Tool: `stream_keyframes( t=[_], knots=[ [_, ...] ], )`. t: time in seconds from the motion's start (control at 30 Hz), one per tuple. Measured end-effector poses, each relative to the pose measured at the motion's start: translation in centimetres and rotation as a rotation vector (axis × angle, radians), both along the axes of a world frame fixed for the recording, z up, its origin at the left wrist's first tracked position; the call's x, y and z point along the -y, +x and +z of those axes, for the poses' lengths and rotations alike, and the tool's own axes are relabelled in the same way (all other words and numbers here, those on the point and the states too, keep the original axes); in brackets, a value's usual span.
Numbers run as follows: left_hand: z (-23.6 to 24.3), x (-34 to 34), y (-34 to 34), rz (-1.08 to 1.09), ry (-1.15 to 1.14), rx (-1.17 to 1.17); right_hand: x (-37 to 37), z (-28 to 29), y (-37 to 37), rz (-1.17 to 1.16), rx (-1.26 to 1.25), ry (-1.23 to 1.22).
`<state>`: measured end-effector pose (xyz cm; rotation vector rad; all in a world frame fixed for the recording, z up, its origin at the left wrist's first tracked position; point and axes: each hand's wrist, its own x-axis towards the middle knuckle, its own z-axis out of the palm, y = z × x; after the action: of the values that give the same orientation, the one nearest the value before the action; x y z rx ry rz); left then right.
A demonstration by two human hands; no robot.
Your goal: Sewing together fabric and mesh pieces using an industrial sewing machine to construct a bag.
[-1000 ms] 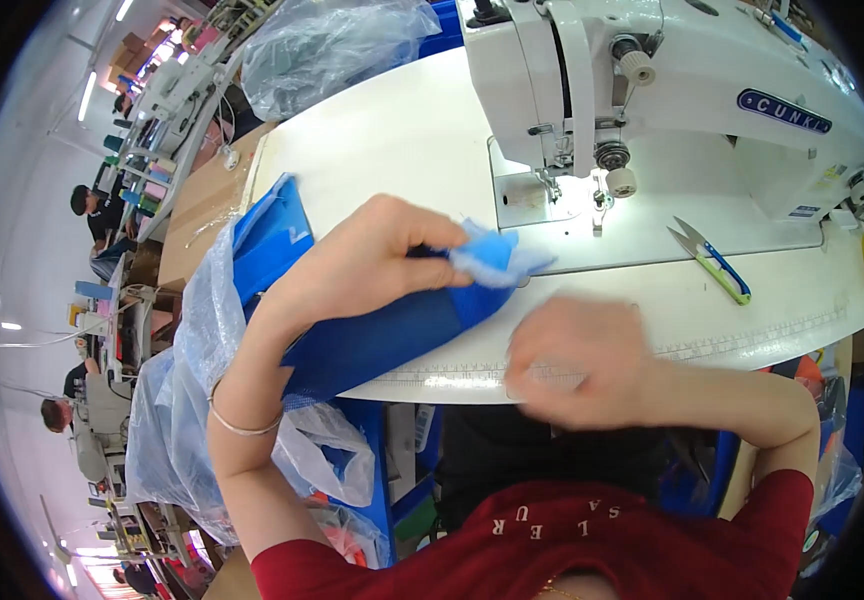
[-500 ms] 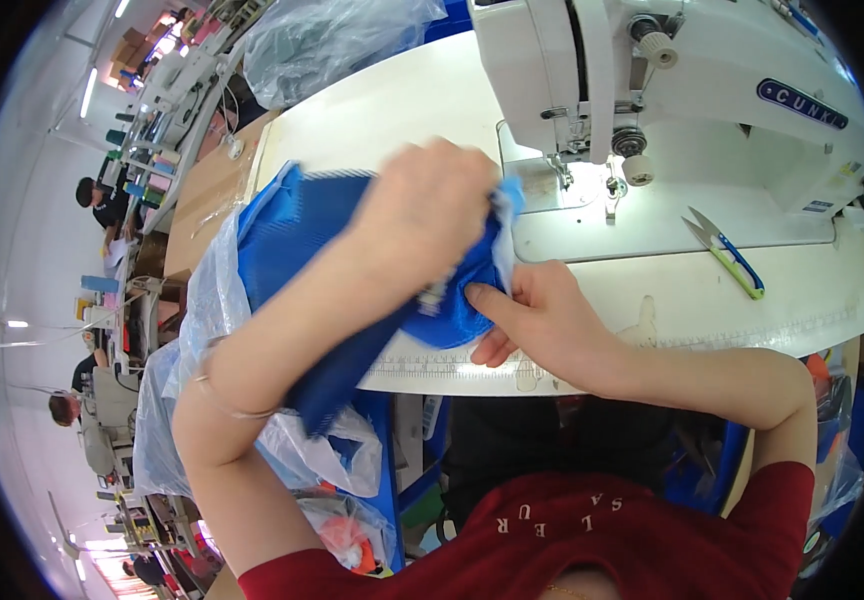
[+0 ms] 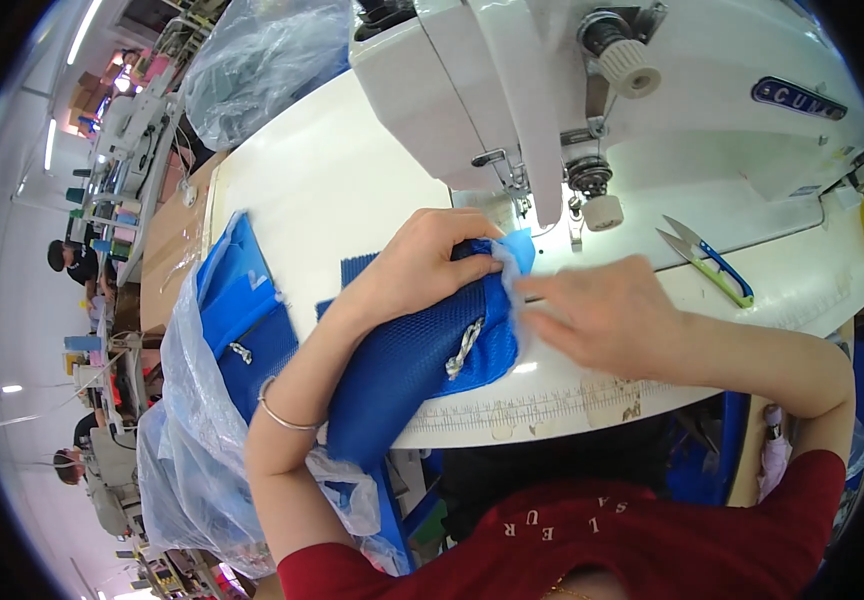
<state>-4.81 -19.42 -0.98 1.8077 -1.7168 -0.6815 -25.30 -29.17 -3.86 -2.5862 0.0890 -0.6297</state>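
Observation:
A dark blue mesh fabric piece (image 3: pixel 392 350) with a brighter blue border and a knotted grey-and-white cord lies on the sewing table, hanging over its front edge. My left hand (image 3: pixel 432 260) pinches its upper border between thumb and fingers, just in front of the sewing machine (image 3: pixel 472 100). At the fabric's right edge is my right hand (image 3: pixel 602 315), its fingers smeared by motion, so whether they grip the edge cannot be made out. A light blue tab (image 3: pixel 520 250) sticks out at the border's corner near the needle area.
Scissors (image 3: pixel 707 262) with blue and green handles lie open on the right of the table. Another blue mesh piece (image 3: pixel 242 300) rests at the left on clear plastic wrapping (image 3: pixel 187 430). A filled plastic bag (image 3: pixel 267 75) stands behind. Other people work at machines far left.
My left hand has gone from a raised fist over the fabric to pinching its upper border. The mesh piece now lies apart from the second one at the left. The view has shifted.

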Motion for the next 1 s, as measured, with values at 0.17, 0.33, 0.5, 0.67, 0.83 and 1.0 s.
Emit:
stream_keyframes(
  t=[0.17, 0.33, 0.5, 0.67, 0.83, 1.0],
  knots=[
    [2.4, 1.9, -0.9, 0.097, 0.275, 0.285, -0.9, -1.2, 0.7, 0.144, 0.020, -0.278],
    [-0.8, -0.2, -2.1, 0.184, -0.104, 0.346, -0.7, -1.6, 1.0, 0.137, 0.053, -0.217],
    [-0.7, -0.4, -1.9, 0.244, -0.072, 0.003, -0.5, -1.9, 0.8, 0.135, 0.056, -0.194],
    [-1.8, -0.5, -0.6, 0.330, -0.043, 0.086, -0.6, -2.3, 0.8, 0.116, 0.063, -0.194],
    [-0.2, 0.4, -0.4, 0.387, 0.103, 0.109, -0.7, -2.6, 0.7, 0.119, 0.076, -0.216],
    [-0.7, 0.7, -1.0, 0.338, 0.114, -0.019, 0.4, -2.1, 0.8, 0.094, 0.150, -0.266]
  ],
)
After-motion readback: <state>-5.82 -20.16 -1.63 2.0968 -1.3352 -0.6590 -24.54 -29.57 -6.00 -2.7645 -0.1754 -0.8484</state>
